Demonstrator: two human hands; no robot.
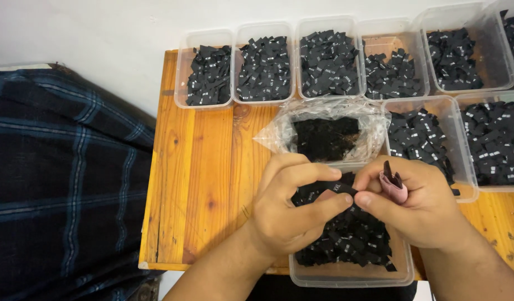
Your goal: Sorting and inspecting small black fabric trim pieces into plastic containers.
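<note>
Left hand (287,209): fingers pinched shut on a black label (339,188), held over the clear tub (346,276).
Right hand (418,209): closed around pink snips (393,187), kept ready beside the label.

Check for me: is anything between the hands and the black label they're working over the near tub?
Nothing visible. The left hand and right hand both already pinch the black label, directly above the near tub of labels.

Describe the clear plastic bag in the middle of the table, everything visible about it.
The clear plastic bag is thin, crinkled film, glossy with reflections. It lies open and slumped on the wooden table, mouth toward the person, with a dark mass of black labels inside. It sits between the back row of tubs and the near tub, beyond both hands; neither hand touches it.
</note>
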